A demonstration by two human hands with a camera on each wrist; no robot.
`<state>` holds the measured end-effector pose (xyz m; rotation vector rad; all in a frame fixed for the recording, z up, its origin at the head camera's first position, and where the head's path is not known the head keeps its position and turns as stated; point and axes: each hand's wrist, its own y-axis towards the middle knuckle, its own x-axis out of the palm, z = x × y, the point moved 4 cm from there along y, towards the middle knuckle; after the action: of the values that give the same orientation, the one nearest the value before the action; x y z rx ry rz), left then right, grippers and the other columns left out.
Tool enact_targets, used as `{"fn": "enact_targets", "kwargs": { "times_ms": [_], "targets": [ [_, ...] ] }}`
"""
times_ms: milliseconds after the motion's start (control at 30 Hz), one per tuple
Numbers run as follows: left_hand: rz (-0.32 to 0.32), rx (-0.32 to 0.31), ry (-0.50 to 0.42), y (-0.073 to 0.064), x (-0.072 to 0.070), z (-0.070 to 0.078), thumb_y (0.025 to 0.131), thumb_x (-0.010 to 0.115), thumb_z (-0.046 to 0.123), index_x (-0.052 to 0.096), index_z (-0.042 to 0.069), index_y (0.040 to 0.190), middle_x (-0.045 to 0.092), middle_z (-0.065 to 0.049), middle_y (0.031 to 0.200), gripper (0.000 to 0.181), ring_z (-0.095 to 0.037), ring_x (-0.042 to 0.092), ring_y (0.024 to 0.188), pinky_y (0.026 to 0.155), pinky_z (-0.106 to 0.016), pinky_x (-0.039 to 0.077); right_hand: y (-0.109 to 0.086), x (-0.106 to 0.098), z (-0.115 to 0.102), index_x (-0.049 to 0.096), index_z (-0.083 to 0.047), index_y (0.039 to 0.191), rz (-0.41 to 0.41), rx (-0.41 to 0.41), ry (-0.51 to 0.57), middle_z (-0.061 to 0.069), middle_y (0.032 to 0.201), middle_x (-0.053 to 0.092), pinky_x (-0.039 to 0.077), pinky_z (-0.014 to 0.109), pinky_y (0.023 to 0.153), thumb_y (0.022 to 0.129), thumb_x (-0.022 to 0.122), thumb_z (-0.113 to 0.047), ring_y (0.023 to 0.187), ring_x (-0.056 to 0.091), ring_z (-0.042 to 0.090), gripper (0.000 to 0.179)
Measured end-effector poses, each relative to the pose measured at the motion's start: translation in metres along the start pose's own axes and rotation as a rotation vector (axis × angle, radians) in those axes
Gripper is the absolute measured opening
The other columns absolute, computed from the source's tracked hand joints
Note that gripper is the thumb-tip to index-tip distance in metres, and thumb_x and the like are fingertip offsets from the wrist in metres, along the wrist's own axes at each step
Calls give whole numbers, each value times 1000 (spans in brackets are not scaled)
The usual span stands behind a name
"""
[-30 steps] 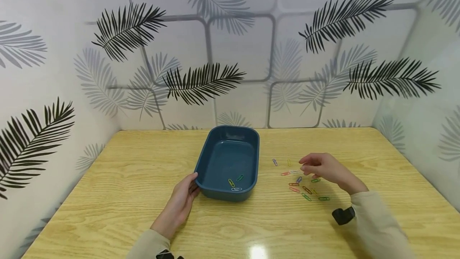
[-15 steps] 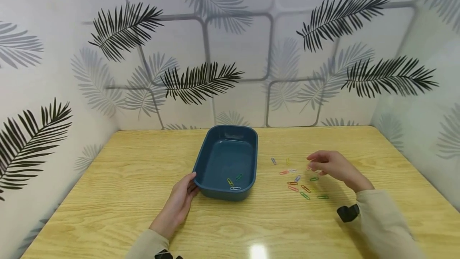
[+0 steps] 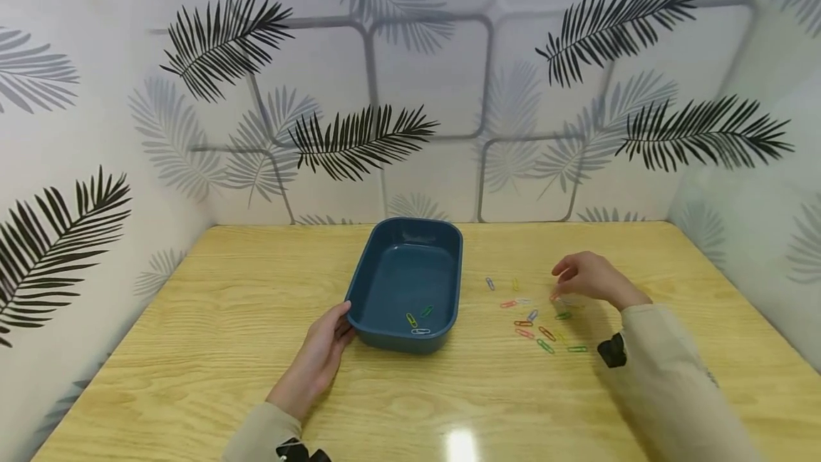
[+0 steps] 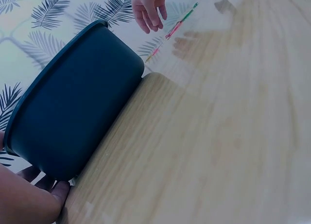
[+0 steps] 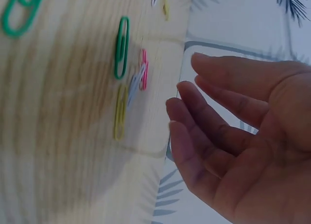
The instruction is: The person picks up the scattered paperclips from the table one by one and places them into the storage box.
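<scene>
My left hand [image 3: 321, 351] grips the near left corner of a dark blue plastic bin [image 3: 404, 344], thumb at the rim and fingers against the side. Inside the bin lie a yellow paper clip [image 3: 412, 320], a green paper clip [image 3: 427, 311] and a white paper clip [image 3: 420, 331]. My right hand [image 3: 593, 280] hovers over the table's right side, its fingers loosely bent, holding nothing. Close to it, in the right wrist view, lie a pink paper clip [image 5: 144, 71], a pale paper clip [image 5: 135, 86], a yellow paper clip [image 5: 120, 112] and a green paper clip [image 5: 121, 48].
Several more coloured paper clips are scattered between the bin and my right hand, among them a red clip [image 3: 546, 334] and a purple clip [image 3: 490, 283]. The wooden table [image 3: 256, 291] meets a leaf-patterned wall [image 3: 436, 184] at the back.
My right hand has shifted right and then slightly farther back, leaving the pink clip beneath it in sight. The left hand and the bin stay in place.
</scene>
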<state>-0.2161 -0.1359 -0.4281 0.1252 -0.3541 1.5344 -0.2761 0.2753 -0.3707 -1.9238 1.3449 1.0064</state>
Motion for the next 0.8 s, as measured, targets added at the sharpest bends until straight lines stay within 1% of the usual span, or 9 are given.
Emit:
{"fn": "enact_targets", "kwargs": {
  "times_ms": [67,167,267,367,500,567,700,800],
  "targets": [
    [-5,1,0,-1,0,1,103,43,19,38,-13,139,47,-21,134,49,-20,46,116,102,-33,35,4,-3,-2,64,13,105,-34,-3,-56,23,96,67,53,47,74,83,72,-7,88,63,37,31],
    [-10,5,-3,-2,0,1,103,43,20,37,-14,140,47,-20,134,50,-20,47,116,103,-34,34,8,-5,-4,64,10,97,-113,28,-81,20,93,66,52,41,65,82,72,-6,77,61,30,24],
    [-11,7,-9,-2,1,1,103,44,20,37,-14,139,49,-18,132,50,-18,48,114,103,-33,35,12,-5,-5,63,6,90,-168,74,-101,14,87,62,47,33,57,80,72,-4,66,52,20,17],
    [-7,5,-14,-2,1,2,103,44,19,38,-13,138,52,-15,127,48,-17,49,111,100,-31,36,15,-3,-3,61,1,84,-199,122,-117,9,82,57,41,29,55,78,70,0,61,45,17,11],
    [5,4,-14,-2,1,2,103,44,19,40,-14,137,54,-13,123,47,-15,50,107,98,-30,38,17,3,1,62,-3,80,-231,181,-119,5,77,55,38,27,53,77,71,3,59,41,15,12],
    [8,3,-12,-1,1,2,103,45,19,40,-14,136,54,-13,122,47,-15,50,107,98,-30,38,17,5,3,62,-4,79,-240,185,-131,5,76,55,39,28,53,76,71,4,59,42,16,13],
    [3,-1,-8,-1,1,2,103,45,19,40,-14,137,52,-16,126,47,-16,49,108,99,-32,37,15,8,4,62,-3,79,-242,164,-167,6,78,57,42,28,55,76,71,4,63,47,17,12],
    [5,-5,-10,-1,0,1,103,44,18,40,-14,137,51,-17,127,47,-17,49,110,100,-33,36,14,9,3,62,-2,80,-259,165,-157,6,78,57,43,27,56,78,70,4,64,48,17,11]
  ]
}}
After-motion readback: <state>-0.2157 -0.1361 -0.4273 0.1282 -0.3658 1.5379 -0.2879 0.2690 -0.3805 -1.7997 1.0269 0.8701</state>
